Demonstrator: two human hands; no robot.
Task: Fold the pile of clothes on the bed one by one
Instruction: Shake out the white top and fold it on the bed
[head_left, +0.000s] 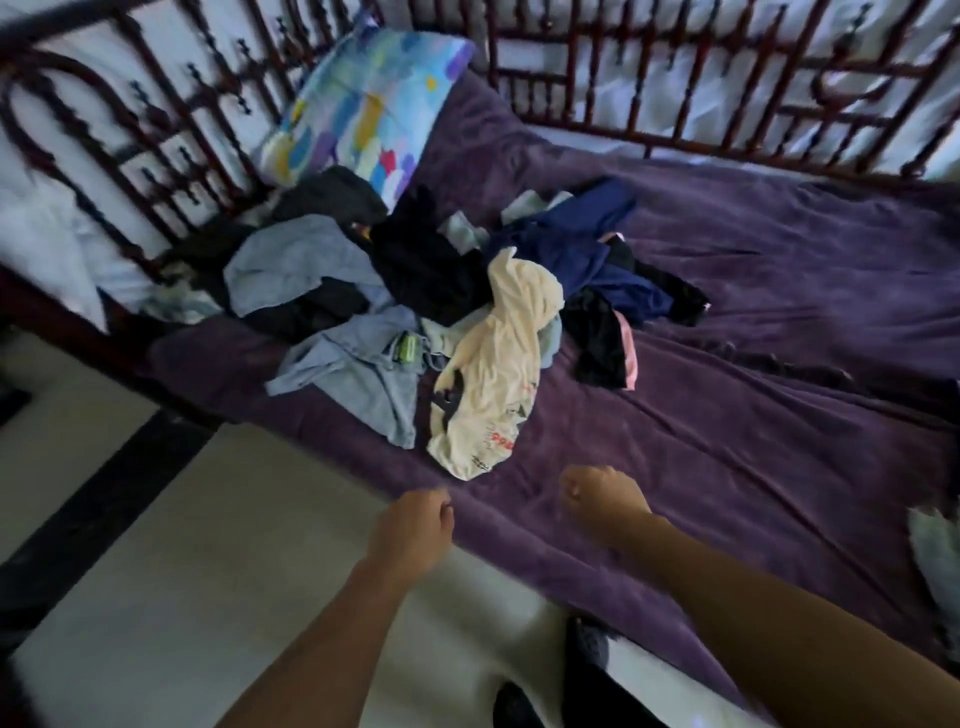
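Both hands reach over the near edge of the bed (753, 426). The left hand (410, 527) and right hand (600, 499) have their fingers (574, 491) curled inward, with nothing visible in them. The pile of clothes (395, 280) lies unfolded beyond the fingers. A cream shirt (493, 374) lies nearest, just ahead of them. A patterned pillow (363, 104) stands far behind.
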